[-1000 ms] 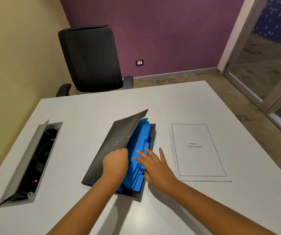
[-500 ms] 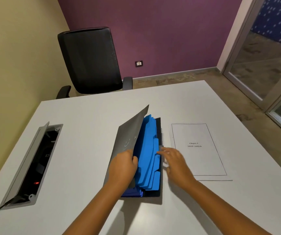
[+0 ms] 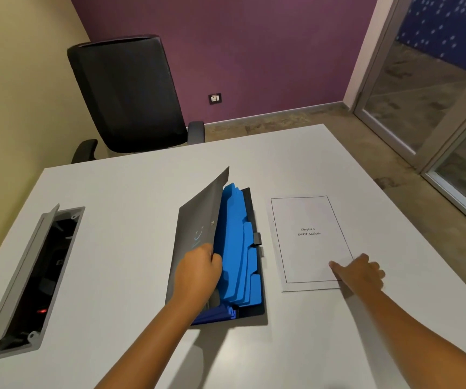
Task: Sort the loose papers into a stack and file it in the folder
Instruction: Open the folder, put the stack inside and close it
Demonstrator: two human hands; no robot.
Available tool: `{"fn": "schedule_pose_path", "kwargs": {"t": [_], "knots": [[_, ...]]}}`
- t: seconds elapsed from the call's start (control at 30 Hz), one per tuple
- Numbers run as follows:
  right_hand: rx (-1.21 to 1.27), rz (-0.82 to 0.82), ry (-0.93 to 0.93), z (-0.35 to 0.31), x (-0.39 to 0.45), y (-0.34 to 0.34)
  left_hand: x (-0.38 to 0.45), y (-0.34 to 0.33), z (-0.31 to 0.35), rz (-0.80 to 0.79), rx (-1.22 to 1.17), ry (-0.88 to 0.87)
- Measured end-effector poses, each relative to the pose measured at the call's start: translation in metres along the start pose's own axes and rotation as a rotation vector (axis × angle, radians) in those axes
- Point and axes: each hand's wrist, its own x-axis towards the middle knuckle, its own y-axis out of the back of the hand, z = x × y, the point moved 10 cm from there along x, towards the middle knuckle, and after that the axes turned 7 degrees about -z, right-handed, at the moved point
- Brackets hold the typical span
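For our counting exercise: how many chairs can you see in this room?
1. A black office chair stands at the far side of the white table, in the corner where the yellow and purple walls meet. Others may be out of view.

1. The top sheet of the paper stack point(image 3: 309, 240), lying on the white surface point(image 3: 130, 197), carries two centred printed lines inside a thin rectangular border: "Chapter 4"; below it, "SWOT Analysis".
2. The folder's raised grey cover point(image 3: 198, 223) bears a faint blue mark and a small pale sign; neither can be read.
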Motion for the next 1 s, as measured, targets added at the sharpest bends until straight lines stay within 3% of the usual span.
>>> {"fn": "schedule_pose_path", "kwargs": {"t": [0.27, 0.6, 0.83, 1.0], "knots": [[0.028, -0.110, -0.150, 0.008, 0.005, 0.001, 0.001, 0.000, 0.001, 0.017, 0.006, -0.005], [0.023, -0.271, -0.136, 0.009, 0.009, 0.002, 0.000, 0.003, -0.001, 0.037, 0.006, -0.005], [0.019, -0.271, -0.174, 0.008, 0.003, 0.003, -0.001, 0.002, 0.002, 0.020, -0.002, 0.002], [-0.015, -0.091, -0.181, 0.011, 0.002, 0.009, -0.004, 0.002, 0.001, 0.016, -0.021, 0.005]]}}
